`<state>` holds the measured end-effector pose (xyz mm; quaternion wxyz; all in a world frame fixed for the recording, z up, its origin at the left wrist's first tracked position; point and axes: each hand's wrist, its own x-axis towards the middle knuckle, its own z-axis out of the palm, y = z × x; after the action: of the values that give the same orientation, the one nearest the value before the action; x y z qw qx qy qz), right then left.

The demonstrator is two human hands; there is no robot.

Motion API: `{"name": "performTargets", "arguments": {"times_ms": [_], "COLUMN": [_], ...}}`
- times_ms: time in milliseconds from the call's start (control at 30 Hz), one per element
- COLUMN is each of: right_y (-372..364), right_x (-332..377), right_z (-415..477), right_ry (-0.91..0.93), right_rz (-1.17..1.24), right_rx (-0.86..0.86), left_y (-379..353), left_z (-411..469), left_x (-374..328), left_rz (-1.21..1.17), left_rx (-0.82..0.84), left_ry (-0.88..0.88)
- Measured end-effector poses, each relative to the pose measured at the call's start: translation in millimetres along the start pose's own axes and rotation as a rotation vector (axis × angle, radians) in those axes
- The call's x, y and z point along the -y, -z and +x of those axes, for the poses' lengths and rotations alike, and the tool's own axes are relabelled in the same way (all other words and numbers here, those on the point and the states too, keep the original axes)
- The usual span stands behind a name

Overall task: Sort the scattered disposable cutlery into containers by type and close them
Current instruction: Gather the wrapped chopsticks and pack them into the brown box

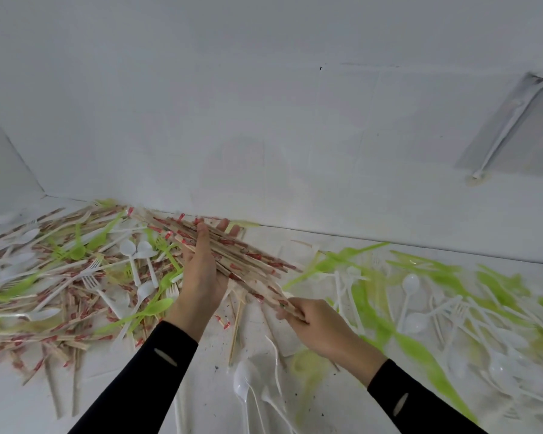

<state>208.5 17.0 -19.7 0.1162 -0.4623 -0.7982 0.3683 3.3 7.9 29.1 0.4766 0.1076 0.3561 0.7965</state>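
Left hand (201, 270) cradled a bundle of wrapped chopsticks (242, 255) from below, thumb over the top — held above the white surface (207, 386), near the wall. Right hand (323, 327) pinched the bundle's near end. Mixed pile (60, 277) of chopsticks, forks and spoons lay left; green and white cutlery (420, 308) (blurred) spread right — white spoons (243, 380) between the forearms.

Blurry green cutlery (496, 285) at right
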Motion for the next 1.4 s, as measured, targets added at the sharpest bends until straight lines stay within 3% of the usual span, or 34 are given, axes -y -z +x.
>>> {"name": "performTargets", "arguments": {"times_ms": [100,167,300,467,567,700,767,867,1000,1100,1233,1400], "right_y": [15.1,27.7,49.3,48.1,26.9,-8.0,-17.4,-18.4,-36.3,-55.9,-60.8,-45.8], "right_x": [-28.3,-38.0,-29.1,3.0,22.8,52.0,53.7,35.4,7.4,-0.7,1.5,-0.1], "right_z": [-3.2,-3.4,5.9,16.2,21.5,19.8,23.6,38.2,50.9,55.6,61.0,65.6], "right_ry": [-0.117,-0.176,-0.147,0.009,0.053,0.048,0.056,-0.038,-0.200,-0.192,-0.193,-0.250], "right_rz": [0.108,0.181,0.378,0.483,0.394,0.516,0.455,0.175,-0.180,-0.284,-0.278,0.005], "right_rx": [-0.036,-0.148,-0.339,-0.236,-0.204,-0.130,-0.158,-0.220,-0.047,0.017,0.019,-0.144], "left_y": [9.6,14.1,10.3,-3.9,-10.4,-6.8,5.0,27.3,55.3,69.4,74.4,83.9], "left_z": [10.7,14.2,6.9,-7.7,-15.0,-22.0,-24.9,-22.0,-8.4,-7.1,-11.4,-8.8], "left_x": [-9.2,-11.1,-3.7,0.6,2.5,13.6,16.0,3.2,-25.8,-34.7,-33.9,-31.9], "left_rz": [-0.085,-0.103,-0.088,0.061,0.082,0.092,0.148,0.210,0.361,0.669,0.993,1.058], "left_rx": [-0.024,0.019,0.030,0.079,0.115,0.017,-0.010,-0.102,-0.255,-0.215,-0.119,-0.026], "left_ry": [-0.015,0.007,0.058,0.064,0.003,-0.034,0.016,-0.014,-0.084,-0.052,-0.009,0.069]}}
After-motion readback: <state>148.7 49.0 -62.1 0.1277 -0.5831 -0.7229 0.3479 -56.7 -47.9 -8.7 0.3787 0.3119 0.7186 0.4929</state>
